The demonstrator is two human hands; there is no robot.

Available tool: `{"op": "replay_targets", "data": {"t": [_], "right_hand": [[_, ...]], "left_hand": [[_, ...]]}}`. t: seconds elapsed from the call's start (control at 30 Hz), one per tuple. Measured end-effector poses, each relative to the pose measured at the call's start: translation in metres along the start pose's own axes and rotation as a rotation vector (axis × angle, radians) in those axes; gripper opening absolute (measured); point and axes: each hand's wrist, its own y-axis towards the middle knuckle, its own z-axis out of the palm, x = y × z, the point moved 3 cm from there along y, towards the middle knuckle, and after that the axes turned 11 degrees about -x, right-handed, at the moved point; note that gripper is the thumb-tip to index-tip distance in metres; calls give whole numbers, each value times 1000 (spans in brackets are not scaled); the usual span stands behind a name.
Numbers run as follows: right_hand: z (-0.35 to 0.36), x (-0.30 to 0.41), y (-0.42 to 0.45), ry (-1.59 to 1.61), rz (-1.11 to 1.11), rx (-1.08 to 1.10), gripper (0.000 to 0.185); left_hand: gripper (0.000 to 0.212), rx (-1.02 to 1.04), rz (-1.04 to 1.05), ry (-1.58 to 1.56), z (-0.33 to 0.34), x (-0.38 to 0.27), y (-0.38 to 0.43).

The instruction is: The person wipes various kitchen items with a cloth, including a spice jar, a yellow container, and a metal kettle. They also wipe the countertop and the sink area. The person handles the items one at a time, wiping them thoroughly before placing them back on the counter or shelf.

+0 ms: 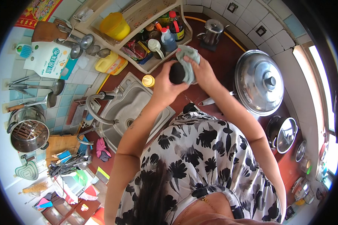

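My left hand (167, 84) grips a dark, rounded object (177, 73), possibly a bottle or jar; the fingers and a cloth hide much of it. Bunched in my right hand (203, 71) is a pale grey-green cloth (190, 60), pressed against the object's right side. Both hands are above the dark red counter, close to the storage rack. Just left of my left hand stands a small container with a yellow top (148, 81). Below it lies the stainless steel sink (121, 109), its curved faucet (91, 105) over the basin.
A plastic rack (150, 67) holds bottles of sauce and a yellow bucket (115, 26). A metal kettle (212, 31) stands at the back. To the right sits a large wok lid (260, 81), with a lidded pot (284, 135) nearby. Ladles (86, 42) hang on the left wall.
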Motion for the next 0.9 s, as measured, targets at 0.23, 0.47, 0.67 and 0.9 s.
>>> {"op": "replay_targets", "data": {"t": [0.23,0.47,0.67,0.9], "right_hand": [[0,22,-47,-414,-764,3,56],[-11,22,-7,398,57,129,38],[-9,-6,-26,398,115,174,38],[-42,43,-32,493,46,133,42]], "left_hand": [[54,-59,-369,-454,-16,-3,13],[53,-2,-371,-555,-19,-17,15],[43,-20,-400,-906,-14,-1,24],[67,-36,-92,-321,-4,-12,5]]}}
